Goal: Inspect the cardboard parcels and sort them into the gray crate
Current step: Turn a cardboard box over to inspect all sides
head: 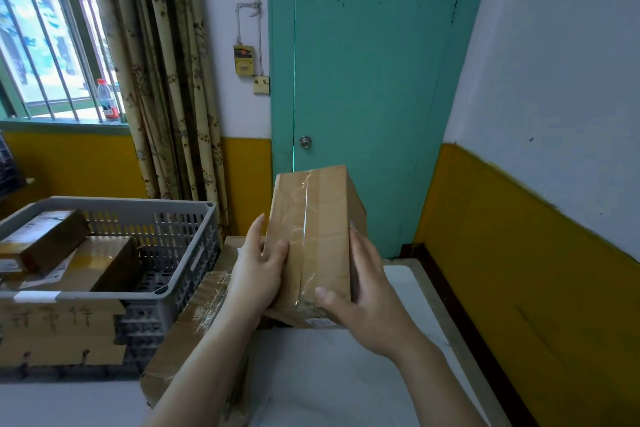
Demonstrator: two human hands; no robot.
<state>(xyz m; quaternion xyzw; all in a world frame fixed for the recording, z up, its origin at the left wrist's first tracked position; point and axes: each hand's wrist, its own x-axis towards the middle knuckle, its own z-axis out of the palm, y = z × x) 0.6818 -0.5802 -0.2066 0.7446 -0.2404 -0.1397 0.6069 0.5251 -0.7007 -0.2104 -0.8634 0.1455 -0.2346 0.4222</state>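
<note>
Both hands up at centre frame, clamped on a taped cardboard parcel [313, 239] held above the white desk [346, 374].

Left hand [258, 274] grips the parcel's left edge, thumb across the front face; right hand [363, 298] wraps the right side, thumb pressed on the lower front near the clear tape seam. Parcel stands on end, tilted away toward the green door [363, 62]. Over at the left of the frame sits the gray crate [180, 253], with two parcels [69, 253] already lying inside, one leaning across the other. Between crate and forearms, another flattened-looking taped box [194, 315] lies on the desk. Upper left, a water bottle [108, 100] stands on the windowsill beside the curtain [166, 80].
</note>
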